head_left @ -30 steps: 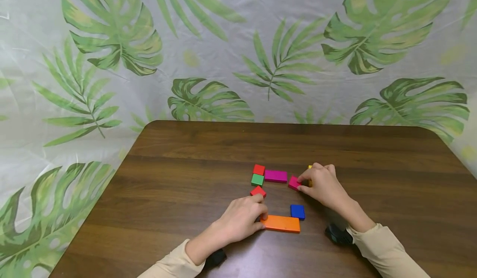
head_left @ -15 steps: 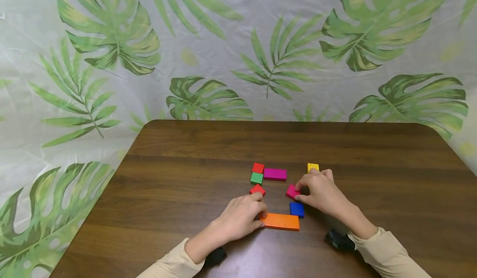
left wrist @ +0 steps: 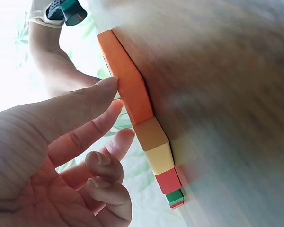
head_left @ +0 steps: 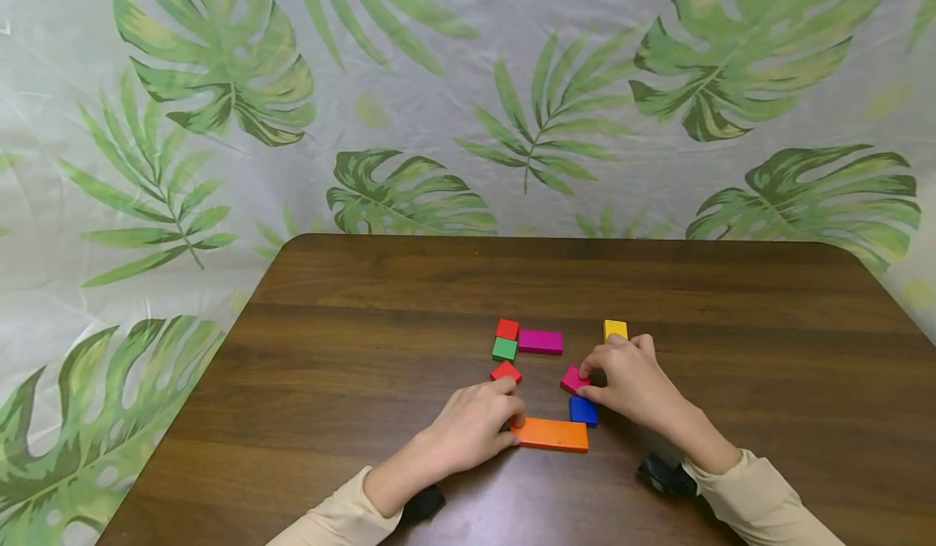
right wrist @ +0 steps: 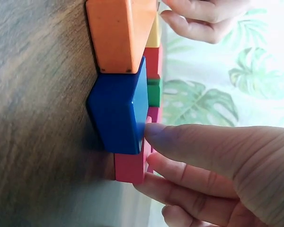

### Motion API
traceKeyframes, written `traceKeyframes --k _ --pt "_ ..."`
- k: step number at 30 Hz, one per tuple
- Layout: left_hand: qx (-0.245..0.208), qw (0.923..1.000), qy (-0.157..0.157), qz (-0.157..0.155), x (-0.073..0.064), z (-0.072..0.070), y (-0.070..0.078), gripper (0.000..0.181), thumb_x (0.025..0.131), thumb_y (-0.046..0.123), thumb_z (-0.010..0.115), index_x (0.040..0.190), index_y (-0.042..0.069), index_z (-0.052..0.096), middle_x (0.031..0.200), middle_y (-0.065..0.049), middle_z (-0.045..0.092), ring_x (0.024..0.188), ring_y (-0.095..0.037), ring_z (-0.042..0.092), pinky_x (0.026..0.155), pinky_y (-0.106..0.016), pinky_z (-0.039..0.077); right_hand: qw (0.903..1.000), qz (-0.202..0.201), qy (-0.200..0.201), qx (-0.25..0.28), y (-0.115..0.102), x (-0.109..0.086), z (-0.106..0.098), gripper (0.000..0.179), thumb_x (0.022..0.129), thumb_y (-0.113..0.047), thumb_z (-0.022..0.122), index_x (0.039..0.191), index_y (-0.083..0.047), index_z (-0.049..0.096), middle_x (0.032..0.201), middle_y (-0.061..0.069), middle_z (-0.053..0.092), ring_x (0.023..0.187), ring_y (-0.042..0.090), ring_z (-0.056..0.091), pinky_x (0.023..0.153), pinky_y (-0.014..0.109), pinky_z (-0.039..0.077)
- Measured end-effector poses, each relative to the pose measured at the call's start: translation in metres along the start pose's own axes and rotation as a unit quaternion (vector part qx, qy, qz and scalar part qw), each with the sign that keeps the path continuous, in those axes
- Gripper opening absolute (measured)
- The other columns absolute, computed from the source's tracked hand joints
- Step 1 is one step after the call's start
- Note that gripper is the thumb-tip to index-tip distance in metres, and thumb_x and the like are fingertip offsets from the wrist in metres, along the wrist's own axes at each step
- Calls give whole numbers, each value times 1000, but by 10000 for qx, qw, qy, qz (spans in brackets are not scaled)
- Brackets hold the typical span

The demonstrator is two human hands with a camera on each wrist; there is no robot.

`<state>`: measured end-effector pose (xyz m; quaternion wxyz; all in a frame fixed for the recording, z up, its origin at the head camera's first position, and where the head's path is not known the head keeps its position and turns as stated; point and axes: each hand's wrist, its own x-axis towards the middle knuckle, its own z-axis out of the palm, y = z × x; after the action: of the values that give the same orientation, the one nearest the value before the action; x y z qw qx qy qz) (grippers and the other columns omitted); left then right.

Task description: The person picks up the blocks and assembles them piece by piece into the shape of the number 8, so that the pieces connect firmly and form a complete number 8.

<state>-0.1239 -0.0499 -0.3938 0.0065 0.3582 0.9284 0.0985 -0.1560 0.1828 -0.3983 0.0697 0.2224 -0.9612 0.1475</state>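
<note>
My right hand pinches a pink block between thumb and fingers, just beyond a blue block. In the right wrist view the blue block partly covers the pink one. The blue block stands at the right end of a long orange block. My left hand holds the orange block's left end with thumb and index finger; its other fingers are loosely bent. A yellow block beyond the orange one shows in the left wrist view, but the left hand hides it from the head.
A tilted red block lies beyond the left fingers. Farther back, a green block, another red block and a magenta block sit together. A second yellow block lies behind the right hand on the wooden table.
My right hand has drawn the pink block nearer, from beside the magenta block to beside the blue one, uncovering the back yellow block. The left hand has stayed in place.
</note>
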Motion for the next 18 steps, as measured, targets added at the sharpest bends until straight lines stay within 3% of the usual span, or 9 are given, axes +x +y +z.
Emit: traceKeyframes --k 18 --pt "-10 10000 8 -4 -1 0 0 13 76 28 77 78 21 66 79 8 51 62 -2 45 53 -14 36 9998 -51 -6 -168 -1 0 0 18 68 -27 82 67 -22 64 67 -11 63 75 9 47 74 38 24"
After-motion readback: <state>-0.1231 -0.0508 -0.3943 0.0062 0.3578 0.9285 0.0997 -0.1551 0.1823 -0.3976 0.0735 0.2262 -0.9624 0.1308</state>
